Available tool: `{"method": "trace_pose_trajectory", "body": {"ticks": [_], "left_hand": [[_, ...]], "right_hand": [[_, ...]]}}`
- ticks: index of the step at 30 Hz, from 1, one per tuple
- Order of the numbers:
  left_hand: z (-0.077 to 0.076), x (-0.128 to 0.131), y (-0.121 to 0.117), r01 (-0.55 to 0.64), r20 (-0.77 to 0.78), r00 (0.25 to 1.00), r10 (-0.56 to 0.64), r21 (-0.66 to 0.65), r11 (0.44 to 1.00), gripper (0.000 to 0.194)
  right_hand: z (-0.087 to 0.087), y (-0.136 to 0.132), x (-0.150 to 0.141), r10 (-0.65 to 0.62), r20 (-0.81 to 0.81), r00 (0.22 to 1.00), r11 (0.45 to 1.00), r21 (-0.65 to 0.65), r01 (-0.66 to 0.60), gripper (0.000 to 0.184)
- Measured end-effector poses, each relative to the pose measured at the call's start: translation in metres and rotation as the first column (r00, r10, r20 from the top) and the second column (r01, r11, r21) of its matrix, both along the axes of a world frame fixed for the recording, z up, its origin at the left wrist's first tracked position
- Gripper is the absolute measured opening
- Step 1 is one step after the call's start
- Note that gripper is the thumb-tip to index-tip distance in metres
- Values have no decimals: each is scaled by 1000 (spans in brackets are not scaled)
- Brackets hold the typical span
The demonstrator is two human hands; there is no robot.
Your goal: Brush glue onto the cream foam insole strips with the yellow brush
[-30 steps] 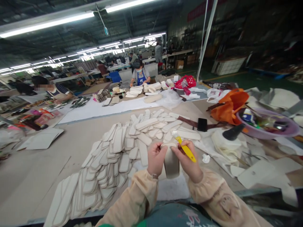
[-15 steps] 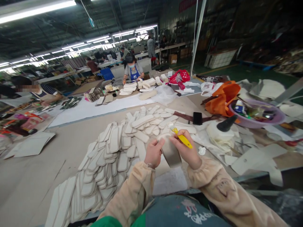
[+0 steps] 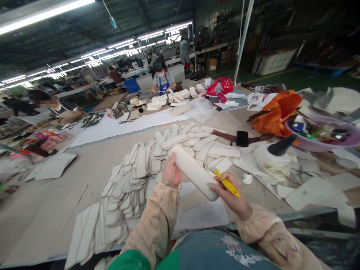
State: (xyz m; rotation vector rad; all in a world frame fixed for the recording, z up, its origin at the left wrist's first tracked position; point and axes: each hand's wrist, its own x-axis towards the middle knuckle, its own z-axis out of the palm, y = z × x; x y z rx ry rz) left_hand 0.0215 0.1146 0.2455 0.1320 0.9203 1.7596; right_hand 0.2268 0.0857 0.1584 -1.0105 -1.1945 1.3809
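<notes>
A long, pale panel with rounded ends [image 3: 194, 170] is held up slantwise between my two hands. My left hand [image 3: 172, 171] grips its upper left end, thumb on the face. At the lower right end, my right hand [image 3: 232, 193] pinches the edge and also keeps a yellow-handled brush [image 3: 227, 183] between its fingers, the brush tip pointing up and left. Behind and to the left spreads a large heap of similar pale panels [image 3: 140, 165], many overlapping in rows. Below the held panel lies a whitish sheet [image 3: 201, 215] at the table's front edge.
A white bottle with a black nozzle [image 3: 271, 161] stands at right, near a purple basin [image 3: 326, 140] of supplies and an orange bag [image 3: 277, 114]. A black phone-like object [image 3: 242, 138] lies behind the heap. A co-worker in a blue apron [image 3: 163, 82] sits across the table.
The panel has turned from bent, with its grey-brown side showing, to flat with the pale face up. My right hand has moved down and right to its lower end, still with the brush.
</notes>
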Motion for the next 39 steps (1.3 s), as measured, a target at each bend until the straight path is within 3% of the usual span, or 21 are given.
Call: {"method": "trace_pose_trajectory", "body": {"ticks": [5,11,24,39], "left_hand": [[-12,0,4,-91,14,996,92,-33,995,12],[-21,-1,6,-132,16,991,134,-59,989,12],[-24,-5,9,-178,56,981,186,-126,976,15],[-50,-11,7,-186,54,979,197,-161,969,12]], "right_hand": [[-3,0,2,-92,16,996,996,1,92,45],[-1,0,4,-89,24,996,996,-7,89,43],[-3,2,11,-106,-30,994,993,-60,104,44],[-7,9,12,-114,-59,992,992,-62,111,48]]}}
